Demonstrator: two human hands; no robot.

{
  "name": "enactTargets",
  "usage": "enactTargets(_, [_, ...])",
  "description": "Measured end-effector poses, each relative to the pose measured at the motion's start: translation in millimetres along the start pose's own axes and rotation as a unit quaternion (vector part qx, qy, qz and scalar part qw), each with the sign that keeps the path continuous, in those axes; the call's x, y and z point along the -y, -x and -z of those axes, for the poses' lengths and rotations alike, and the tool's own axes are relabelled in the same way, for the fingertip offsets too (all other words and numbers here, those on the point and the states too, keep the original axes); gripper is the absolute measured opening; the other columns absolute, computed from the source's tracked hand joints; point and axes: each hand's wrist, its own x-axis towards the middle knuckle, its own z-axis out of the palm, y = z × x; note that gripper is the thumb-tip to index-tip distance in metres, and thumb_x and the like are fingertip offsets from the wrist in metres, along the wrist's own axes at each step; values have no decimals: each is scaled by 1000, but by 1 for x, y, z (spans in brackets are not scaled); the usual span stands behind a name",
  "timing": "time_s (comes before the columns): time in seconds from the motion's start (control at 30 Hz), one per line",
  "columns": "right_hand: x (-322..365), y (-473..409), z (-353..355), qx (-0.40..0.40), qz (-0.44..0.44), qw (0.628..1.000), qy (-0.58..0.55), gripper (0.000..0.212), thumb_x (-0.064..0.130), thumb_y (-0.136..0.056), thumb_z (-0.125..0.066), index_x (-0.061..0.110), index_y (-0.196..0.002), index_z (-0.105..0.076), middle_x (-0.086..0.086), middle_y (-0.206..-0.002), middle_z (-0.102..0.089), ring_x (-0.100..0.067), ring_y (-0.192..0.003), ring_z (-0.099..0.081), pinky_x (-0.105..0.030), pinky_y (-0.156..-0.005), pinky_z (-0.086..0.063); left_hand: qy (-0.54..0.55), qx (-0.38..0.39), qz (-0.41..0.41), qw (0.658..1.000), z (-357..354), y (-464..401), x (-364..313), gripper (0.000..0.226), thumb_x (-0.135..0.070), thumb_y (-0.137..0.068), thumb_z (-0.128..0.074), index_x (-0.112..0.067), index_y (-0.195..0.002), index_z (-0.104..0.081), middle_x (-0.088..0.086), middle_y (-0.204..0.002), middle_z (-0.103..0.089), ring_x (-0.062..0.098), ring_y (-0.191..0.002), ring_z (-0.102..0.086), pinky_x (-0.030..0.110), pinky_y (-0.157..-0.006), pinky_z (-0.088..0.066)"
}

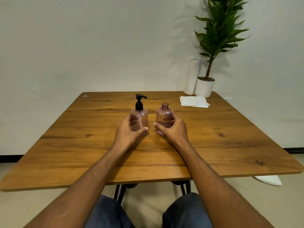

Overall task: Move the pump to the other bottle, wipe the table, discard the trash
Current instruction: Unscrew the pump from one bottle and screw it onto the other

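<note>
Two clear pinkish bottles stand upright side by side mid-table. The left bottle (141,117) carries a black pump (139,102) with its tube inside. The right bottle (164,114) has an open neck and no cap. My left hand (130,131) wraps the left bottle's lower body, thumb across its front. My right hand (172,129) holds the right bottle the same way. A folded white paper towel (194,101) lies at the far right of the wooden table (82,153). A small clear scrap (85,96) sits at the far left corner.
A potted plant (204,87) in a white pot and a paper towel roll (193,76) stand at the table's far right corner against the wall. A white object (269,179) lies on the floor under the right edge. My knees are below the near edge.
</note>
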Motion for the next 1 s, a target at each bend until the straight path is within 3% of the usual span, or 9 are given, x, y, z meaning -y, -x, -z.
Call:
enactTargets(0.17, [6,9,4,4,2,1000,12,69,49,-74,-91,29,-134,-62,9,-117,-72,-6,-102,-70,-30,-84,-63,15,22,-7,1000,22,20,5,85,-27,-76,-90,-24,-150,-48,-3,-137,-63,14,-121,-62,40,-101,-57])
enactTargets(0.37, [16,15,3,-8,25,999,19,103,79,-71,-77,31,-155,-41,1,-142,-64,-16,-123,-64,-36,-97,-59,53,57,-9,997,37,32,11,84,-28,-77,-90,-23,-150,-48,-18,-124,-61,4,-116,-63,13,-86,-56])
enactTargets(0.47, [23,24,5,-96,56,993,26,83,69,-92,-64,29,-159,-34,-2,-156,-50,-12,-127,-56,-38,-95,-57,61,55,-9,997,37,30,15,88,-30,-75,-91,-20,-151,-48,-9,-132,-65,7,-118,-64,29,-99,-58])
enactTargets(0.53, [29,33,8,-203,81,975,40,56,53,-105,-56,23,-150,-45,-1,-147,-52,-8,-113,-60,-37,-80,-62,64,53,-8,997,37,30,16,85,-30,-76,-91,-22,-150,-49,-7,-133,-65,9,-119,-64,32,-101,-58])
enactTargets(0.6, [39,43,8,-264,125,956,31,35,37,-109,-54,15,-136,-59,-3,-128,-58,-3,-90,-59,-21,-65,-56,74,58,-5,996,36,30,16,82,-29,-76,-91,-23,-148,-52,-8,-131,-66,9,-118,-65,32,-99,-58])
enactTargets(0.7, [61,58,-3,-231,216,947,59,17,23,-108,-59,13,-108,-73,0,-87,-66,-5,-63,-53,-18,-51,-47,92,68,8,993,38,28,18,81,-25,-73,-93,-23,-144,-56,-6,-126,-69,10,-114,-67,26,-91,-60])
enactTargets(0.8, [91,65,-22,-166,188,966,64,28,44,-103,-63,20,-101,-78,10,-70,-65,-3,-59,-58,-29,-54,-54,137,68,33,988,40,29,19,76,-14,-70,-94,-17,-139,-60,-2,-122,-73,12,-114,-69,20,-84,-60])
enactTargets(0.9, [113,58,-41,-122,93,983,99,64,77,-86,-60,26,-122,-77,7,-93,-77,-8,-88,-69,-37,-79,-59,140,77,42,986,40,29,21,70,-13,-69,-94,-11,-133,-65,3,-119,-76,17,-115,-72,23,-84,-61])
enactTargets(1.0, [128,48,-51,-119,70,982,126,61,79,-80,-68,27,-111,-80,10,-87,-75,-7,-81,-68,-31,-69,-58,141,88,39,985,42,31,23,72,-18,-70,-95,-12,-136,-65,5,-122,-76,19,-117,-72,39,-93,-63])
